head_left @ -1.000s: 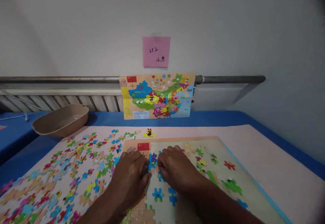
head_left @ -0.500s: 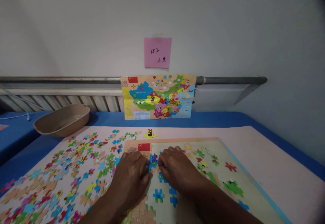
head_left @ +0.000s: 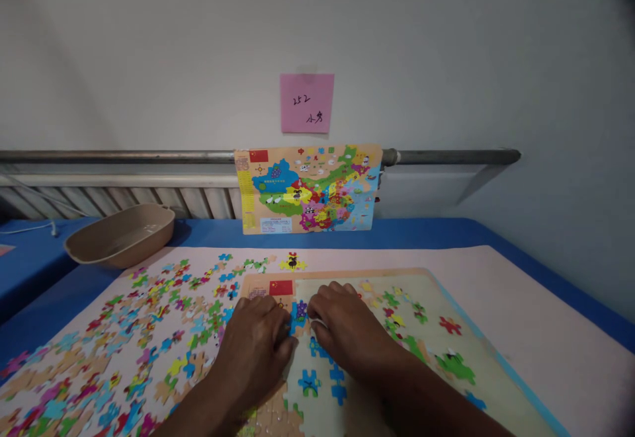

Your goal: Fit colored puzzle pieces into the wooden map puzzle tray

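Observation:
My left hand (head_left: 258, 338) rests over the left part of a jigsaw puzzle, its fingers curled and closed. What its fingertips hold, if anything, is hidden. Just right of them lies a blue puzzle section with purple grapes (head_left: 300, 310). My right hand (head_left: 350, 324) is closed in a pinch at that section's right edge. A thin pale edge of a puzzle piece (head_left: 320, 322) shows between its thumb and fingers. Below are loose blue pieces (head_left: 338, 384) and a blue-green piece (head_left: 310, 383) on the puzzle board (head_left: 377, 397). The flag corner (head_left: 281, 288) is assembled.
Many loose, colourful pieces (head_left: 143, 331) spread over the pink sheet at left. Several more, including a red piece (head_left: 450, 325), lie on the board's right. A beige basin (head_left: 122, 235) stands at the back left. A printed map (head_left: 307, 189) hangs from the pipe (head_left: 456, 157).
My right hand's fingers have lifted slightly, showing more of the grape picture and a pale edge in the pinch. The left hand stays almost still.

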{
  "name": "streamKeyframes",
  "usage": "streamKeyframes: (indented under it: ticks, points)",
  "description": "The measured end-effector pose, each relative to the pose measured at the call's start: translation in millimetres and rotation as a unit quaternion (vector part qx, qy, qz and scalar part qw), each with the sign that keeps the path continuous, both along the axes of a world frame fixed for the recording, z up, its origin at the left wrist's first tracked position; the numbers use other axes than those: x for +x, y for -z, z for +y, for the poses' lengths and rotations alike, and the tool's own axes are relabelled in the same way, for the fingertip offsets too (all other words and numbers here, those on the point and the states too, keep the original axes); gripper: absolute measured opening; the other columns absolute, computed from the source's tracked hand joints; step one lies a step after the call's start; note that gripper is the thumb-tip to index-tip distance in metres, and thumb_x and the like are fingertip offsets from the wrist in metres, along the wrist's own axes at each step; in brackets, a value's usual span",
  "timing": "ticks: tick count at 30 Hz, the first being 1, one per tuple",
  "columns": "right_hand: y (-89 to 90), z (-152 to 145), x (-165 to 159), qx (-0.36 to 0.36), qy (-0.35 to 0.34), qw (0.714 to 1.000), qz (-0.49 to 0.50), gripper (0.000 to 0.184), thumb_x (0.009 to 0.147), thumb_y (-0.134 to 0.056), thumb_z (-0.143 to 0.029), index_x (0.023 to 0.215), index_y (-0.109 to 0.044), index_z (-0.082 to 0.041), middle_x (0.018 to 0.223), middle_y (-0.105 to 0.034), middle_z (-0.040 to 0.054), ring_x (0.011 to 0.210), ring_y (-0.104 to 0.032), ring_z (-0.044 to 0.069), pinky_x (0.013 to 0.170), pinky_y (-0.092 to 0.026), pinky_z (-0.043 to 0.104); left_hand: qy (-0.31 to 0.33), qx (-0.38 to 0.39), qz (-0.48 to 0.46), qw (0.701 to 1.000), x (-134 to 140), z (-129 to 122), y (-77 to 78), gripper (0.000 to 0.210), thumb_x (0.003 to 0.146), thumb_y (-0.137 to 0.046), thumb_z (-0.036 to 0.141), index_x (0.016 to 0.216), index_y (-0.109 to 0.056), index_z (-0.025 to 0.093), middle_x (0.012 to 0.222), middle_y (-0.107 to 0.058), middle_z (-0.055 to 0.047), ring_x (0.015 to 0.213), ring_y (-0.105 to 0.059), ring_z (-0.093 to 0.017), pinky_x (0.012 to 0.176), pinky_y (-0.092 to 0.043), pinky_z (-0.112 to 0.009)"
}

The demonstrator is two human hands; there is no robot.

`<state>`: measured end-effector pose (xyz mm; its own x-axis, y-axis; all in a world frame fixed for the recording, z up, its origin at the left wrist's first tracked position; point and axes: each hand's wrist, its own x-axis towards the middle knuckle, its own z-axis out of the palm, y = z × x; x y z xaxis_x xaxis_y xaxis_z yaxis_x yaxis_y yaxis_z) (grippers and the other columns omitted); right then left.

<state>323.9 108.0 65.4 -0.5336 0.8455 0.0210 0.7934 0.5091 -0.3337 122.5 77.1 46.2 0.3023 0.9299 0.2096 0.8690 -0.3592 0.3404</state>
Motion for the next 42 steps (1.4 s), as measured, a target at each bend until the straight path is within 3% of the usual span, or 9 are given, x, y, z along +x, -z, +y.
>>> streamKeyframes:
  ticks: [8,15,20,42]
  points:
    - [7.8,-1.4,1.4,0.058,-0.045,0.997,-0.011,0.014,0.101,-0.055,-0.018,0.100,-0.069,-0.020,0.101,-0.063,0.0055,0.098,-0.048,0.024,0.082,-0.028,0.038,0.003,0.006,0.000,1.000,0.2,1.8,0.9,0.006,0.079,-0.070,0.017,0.080,-0.067,0.022,0.086,-0.064,-0.003,0.088,-0.056,-0.025,0.083,-0.037,-0.042]
    - [10.4,-7.5,9.2,0.059,-0.054,0.996,-0.034,0.018,0.098,-0.057,-0.016,0.110,-0.069,-0.021,0.110,-0.064,0.0070,0.099,-0.045,0.024,0.083,-0.026,0.040,0.057,0.035,-0.022,0.997,-2.1,-2.9,1.0,0.017,0.091,-0.058,0.017,0.100,-0.071,0.024,0.095,-0.063,-0.005,0.092,-0.055,-0.026,0.083,-0.037,-0.044]
    - [13.0,-8.3,9.9,0.050,-0.058,0.996,-0.040,0.024,0.096,-0.057,-0.013,0.114,-0.069,-0.022,0.116,-0.064,0.0065,0.102,-0.045,0.024,0.084,-0.025,0.040,0.082,0.024,-0.005,0.996,2.0,-5.4,-2.7,0.024,0.099,-0.047,0.020,0.095,-0.070,0.024,0.094,-0.063,-0.006,0.090,-0.054,-0.025,0.082,-0.036,-0.045]
    - [15.6,-6.9,8.8,0.067,-0.062,0.994,-0.052,0.023,0.095,-0.060,-0.015,0.115,-0.069,-0.022,0.113,-0.065,0.0066,0.102,-0.046,0.026,0.083,-0.024,0.041,0.086,0.021,0.039,0.995,2.7,-4.2,0.2,0.030,0.102,-0.041,0.020,0.091,-0.069,0.024,0.091,-0.062,-0.006,0.088,-0.054,-0.025,0.081,-0.036,-0.045]
